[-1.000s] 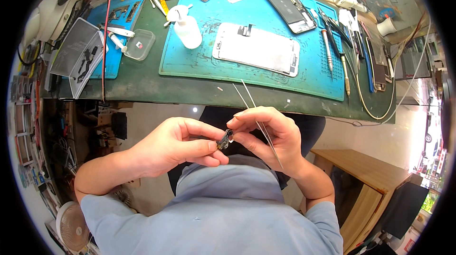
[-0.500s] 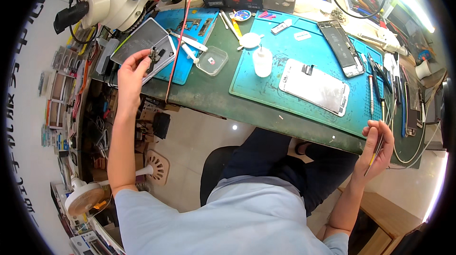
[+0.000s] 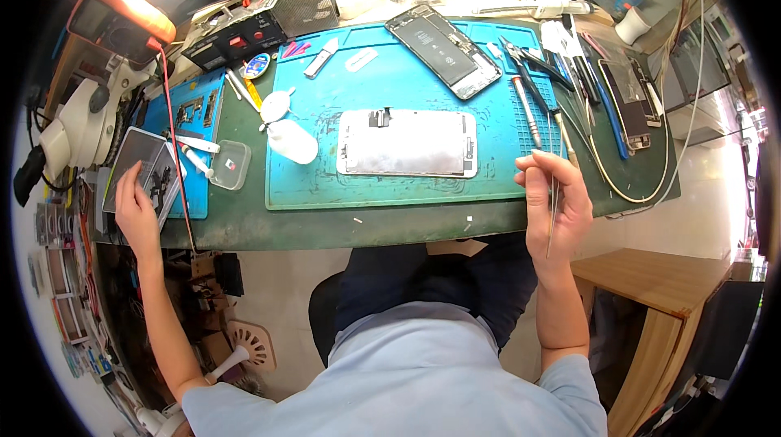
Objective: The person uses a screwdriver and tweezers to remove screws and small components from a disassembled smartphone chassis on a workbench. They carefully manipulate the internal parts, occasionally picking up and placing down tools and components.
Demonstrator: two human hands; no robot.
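Note:
My left hand [image 3: 138, 211] is at the grey tray [image 3: 143, 146] on the left, its fingers stretched over the near side. Several small dark phone parts [image 3: 165, 185] lie in the tray beside the fingers. I see nothing held in that hand. At the right front of the bench, my right hand [image 3: 560, 203] closes round thin metal tweezers [image 3: 552, 225], which point down toward me. Between the hands, a white-framed phone screen [image 3: 407, 146] lies back side up on the blue mat [image 3: 309, 193]. Behind it rests an opened phone body [image 3: 443, 50] with its black battery showing.
A white bottle [image 3: 293, 142] stands left of the screen, near a clear box [image 3: 232, 167]. A red cable [image 3: 173, 136] hangs across the tray's right side. The microscope [image 3: 85, 124] is at far left. Pliers [image 3: 529, 79] and a screwdriver [image 3: 525, 111] lie right of the screen.
My view has swung to the right. The left fingers, pinched on a small dark part before, now reach lower over the tray with no part visible in them. The right hand still holds the tweezers.

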